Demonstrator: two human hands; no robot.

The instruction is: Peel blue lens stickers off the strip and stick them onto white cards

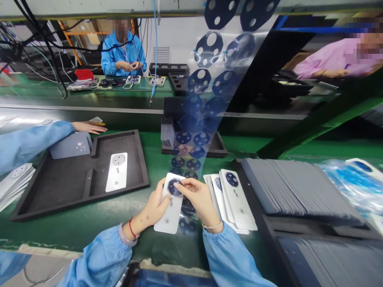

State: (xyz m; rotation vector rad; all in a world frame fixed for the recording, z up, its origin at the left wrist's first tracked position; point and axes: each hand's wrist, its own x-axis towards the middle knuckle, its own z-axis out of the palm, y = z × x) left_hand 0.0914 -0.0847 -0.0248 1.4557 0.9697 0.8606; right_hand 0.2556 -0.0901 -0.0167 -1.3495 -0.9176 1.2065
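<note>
A white phone back panel [166,225] is tilted up over the green bench, with my left hand [154,205] closed around its left edge and the thumb across its face. On the panel's upper part lies a dark octagonal sticker [172,188] with round holes. My right hand [199,197] pinches at the sticker's right side; whether the sticker is pressed flat there is hidden by the fingers. Close to the right hand lies a small stack of white panels [243,209], the top one bearing a dark octagon. A clear strip of dark octagonal stickers [199,81] hangs down just behind my hands.
To the left, a black tray [140,159] holds a white panel [119,181]. A co-worker's arm [38,139] reaches over it. Many grey panels [287,183] fill a rack at right, beside plastic wrap [344,179]. A green beam [326,115] slants overhead. Cables [44,32] dangle upper left.
</note>
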